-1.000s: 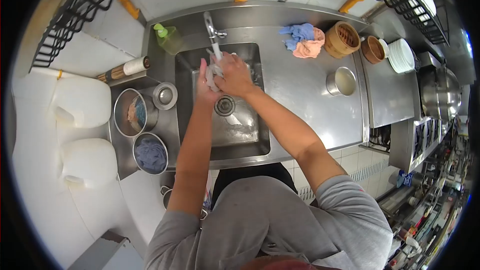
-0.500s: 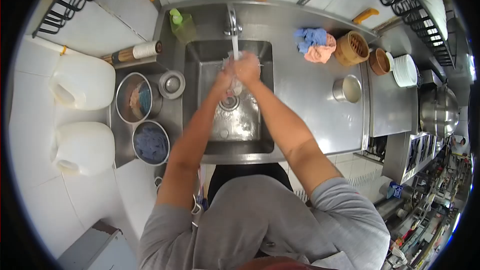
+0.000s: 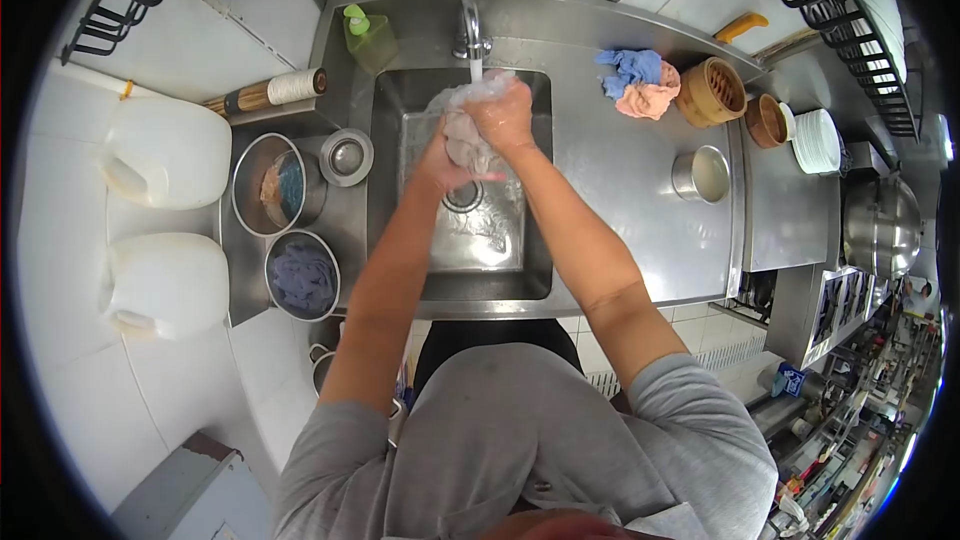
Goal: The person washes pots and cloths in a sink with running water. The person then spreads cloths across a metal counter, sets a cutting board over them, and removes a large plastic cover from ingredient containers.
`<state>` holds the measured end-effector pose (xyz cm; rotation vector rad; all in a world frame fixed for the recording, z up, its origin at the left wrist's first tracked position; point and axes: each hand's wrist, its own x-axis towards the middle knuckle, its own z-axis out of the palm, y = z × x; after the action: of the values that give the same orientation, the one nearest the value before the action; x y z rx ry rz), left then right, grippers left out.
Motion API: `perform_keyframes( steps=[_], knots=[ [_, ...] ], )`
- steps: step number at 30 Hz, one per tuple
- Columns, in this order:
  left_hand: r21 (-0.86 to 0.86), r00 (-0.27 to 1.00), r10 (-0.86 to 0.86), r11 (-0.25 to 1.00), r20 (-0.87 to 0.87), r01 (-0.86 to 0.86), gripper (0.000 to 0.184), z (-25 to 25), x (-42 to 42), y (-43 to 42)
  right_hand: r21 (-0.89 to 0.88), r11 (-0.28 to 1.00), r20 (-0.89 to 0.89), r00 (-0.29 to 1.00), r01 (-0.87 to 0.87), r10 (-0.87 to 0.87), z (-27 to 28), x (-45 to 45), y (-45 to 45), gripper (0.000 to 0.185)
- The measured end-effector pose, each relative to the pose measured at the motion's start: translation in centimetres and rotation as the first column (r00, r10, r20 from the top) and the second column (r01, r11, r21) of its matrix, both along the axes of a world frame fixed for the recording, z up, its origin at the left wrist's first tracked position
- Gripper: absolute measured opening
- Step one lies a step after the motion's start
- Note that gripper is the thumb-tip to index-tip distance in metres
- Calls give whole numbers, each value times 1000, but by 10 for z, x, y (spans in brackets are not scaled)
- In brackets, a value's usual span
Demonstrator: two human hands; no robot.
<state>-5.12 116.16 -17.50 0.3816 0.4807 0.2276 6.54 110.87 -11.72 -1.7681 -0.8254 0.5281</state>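
Under the running tap [image 3: 470, 30], a wet, whitish, partly see-through cloth [image 3: 466, 140] is bunched between my hands above the steel sink [image 3: 400, 280]. My right hand [image 3: 505, 118] is closed over its upper right part, close to the water stream. From the lower left, my left hand [image 3: 445, 166] cradles the cloth, with one finger stretched out to the right below it. The fingers behind the cloth are hidden. Beneath my hands shows the round drain [image 3: 462, 197].
Left of the sink stand a strainer cup [image 3: 347, 157], a pot with coloured cloths [image 3: 262, 145] and a pot with a blue-grey cloth [image 3: 325, 315]. A green soap bottle [image 3: 372, 40] is behind. Rightward lie crumpled cloths [image 3: 645, 100], a bamboo steamer [image 3: 705, 105] and a metal pot [image 3: 685, 178].
The cloth shows larger and more spread between my hands. My right hand has shifted slightly up and right; my left hand has opened somewhat, lower under the cloth. Water keeps running.
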Motion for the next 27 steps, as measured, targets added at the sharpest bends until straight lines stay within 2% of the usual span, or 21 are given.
perform_keyframes(
  steps=[2, 3, 4, 6, 7, 10, 13, 15, 18, 19, 22, 25, 27],
  knots=[
    [-45, 998, 64, 997, -4, -64, 83, 6, 0, -13, -3, 1000, 139, 990, 8, -8, 2, -9, -2, 35],
    [-217, 891, 160, 974, 426, -72, 75, 5, -2, -11, -4, 1000, 208, 978, 13, -12, 4, -15, -6, 37],
    [-231, 899, 130, 972, 418, -34, 73, 2, -2, 1, 15, 999, 448, 894, -34, 24, 8, -22, -13, 39],
    [-265, 913, 76, 964, 400, 36, 70, -3, 2, 23, 8, 991, 827, 557, -136, 69, 18, -39, -33, 44],
    [-64, 936, 41, 998, 350, -20, 69, 27, 0, 13, -102, 984, 825, 541, -144, 165, 18, -45, -35, 51],
    [4, 981, 152, 988, 118, -154, 68, 44, 8, -6, -94, 987, 743, 651, -127, 154, 30, -48, -35, 49],
    [41, 979, 205, 978, 17, -205, 69, 1, 23, 2, -86, 991, 649, 749, -105, 136, 43, -51, -35, 47],
    [91, 973, 229, 970, -16, -227, 70, -34, 28, 7, -130, 990, 539, 835, -48, 111, 17, -38, -19, 44],
    [167, 975, 209, 967, -81, -194, 71, -64, 27, 5, -135, 990, 347, 938, 31, 17, -12, -27, -8, 39],
    [178, 978, 172, 973, -119, -150, 72, -61, 23, 5, -118, 991, 282, 959, 61, -25, -15, -23, -5, 38],
    [67, 960, -5, 997, -279, 24, 62, -10, 7, 4, -205, 974, 131, 989, 100, -74, -2, -16, 0, 35],
    [18, 985, 175, 984, 9, -175, 62, 4, 10, 4, -140, 979, 244, 964, 145, -108, 4, -29, 1, 33],
    [-39, 988, 100, 995, 118, -96, 60, 6, 7, 21, -52, 999, 537, 844, 7, 22, 15, -38, -13, 54]
  ],
)
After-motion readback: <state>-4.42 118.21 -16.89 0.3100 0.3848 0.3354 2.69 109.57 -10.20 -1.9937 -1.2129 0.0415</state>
